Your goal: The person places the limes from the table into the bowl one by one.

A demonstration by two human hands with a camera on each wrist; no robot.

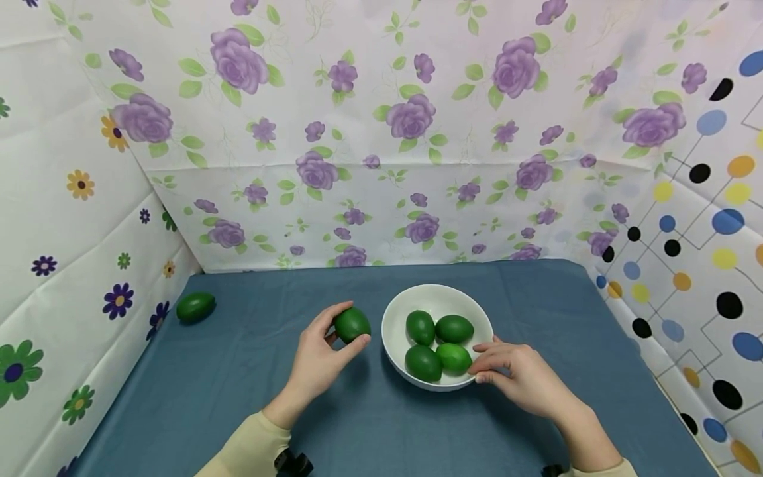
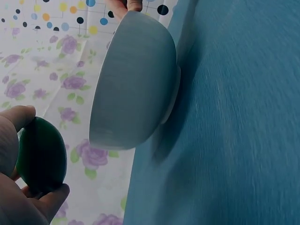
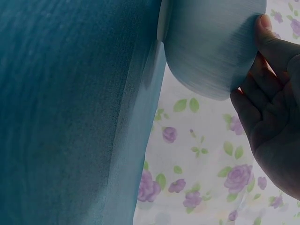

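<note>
My left hand (image 1: 318,358) grips a dark green lime (image 1: 352,325) between thumb and fingers, raised over the table just left of a white bowl (image 1: 396,311). In the left wrist view the same lime (image 2: 42,154) is apart from the bowl's side. Inside the bowl lie several limes: dark green ones, such as the lime (image 1: 424,363) at the front, and a brighter green lime (image 1: 454,358). At the bowl's right side, my right hand (image 1: 524,377) pinches the rim, fingers over the edge and thumb outside. The right wrist view shows the thumb against the bowl (image 3: 211,47).
Another dark green lime (image 1: 195,308) lies at the table's far left. A blue cloth covers the table (image 1: 381,437). Patterned fabric walls stand at the back (image 1: 369,132), left (image 1: 59,232) and right (image 1: 703,265).
</note>
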